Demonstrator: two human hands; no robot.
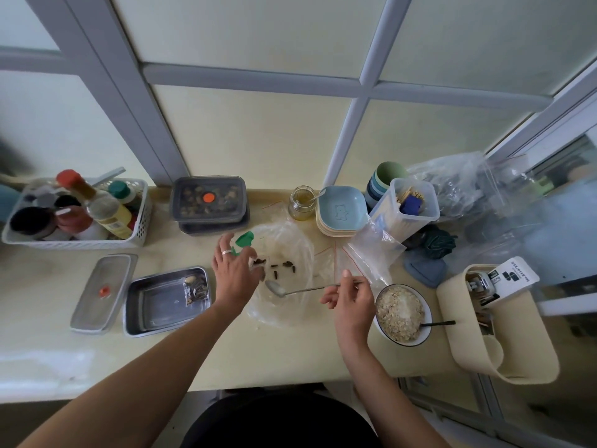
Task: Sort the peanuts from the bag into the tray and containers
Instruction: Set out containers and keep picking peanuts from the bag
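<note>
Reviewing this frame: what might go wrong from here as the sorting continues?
1. The loose dark pieces lie on a thin clear plastic bag. The metal spoon held in the right hand may drag the bag and scatter them.
2. That wrist is beside the full white bowl of pale flakes, whose black spoon handle sticks out. A bump might spill it.

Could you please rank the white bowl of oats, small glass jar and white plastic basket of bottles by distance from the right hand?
1. White bowl of oats, just beside the right hand.
2. Small glass jar, farther back, by the window.
3. White plastic basket of bottles, far left.
</note>
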